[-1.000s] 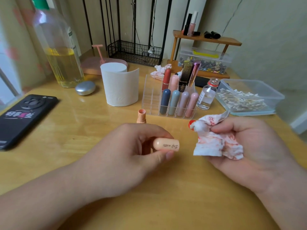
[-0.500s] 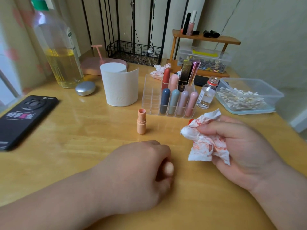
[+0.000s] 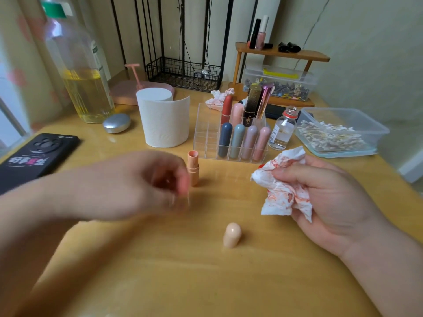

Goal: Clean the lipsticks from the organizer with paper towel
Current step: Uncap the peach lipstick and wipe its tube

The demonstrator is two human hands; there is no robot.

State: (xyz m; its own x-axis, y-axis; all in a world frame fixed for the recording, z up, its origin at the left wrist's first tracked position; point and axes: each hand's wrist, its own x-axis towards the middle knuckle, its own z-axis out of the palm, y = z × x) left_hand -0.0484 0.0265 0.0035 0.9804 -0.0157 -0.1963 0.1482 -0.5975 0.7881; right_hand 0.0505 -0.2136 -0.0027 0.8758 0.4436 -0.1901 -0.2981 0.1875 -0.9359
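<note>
Here R hand point(image 3: 332, 202) grips stained towel point(image 3: 286, 191), L hand point(image 3: 142, 184) loose beside uncapped lipstick point(image 3: 193, 168).

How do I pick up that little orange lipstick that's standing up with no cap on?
Pinch the lipstick round its lower half, coming from the left with the left hand, which is nearest. It stands upright and its open top shows the colour, so keep fingers off the top. The organizer stands close behind it on the right.

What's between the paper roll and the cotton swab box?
In the head view: the clear organizer with its lipsticks, then a small glass bottle.
</note>
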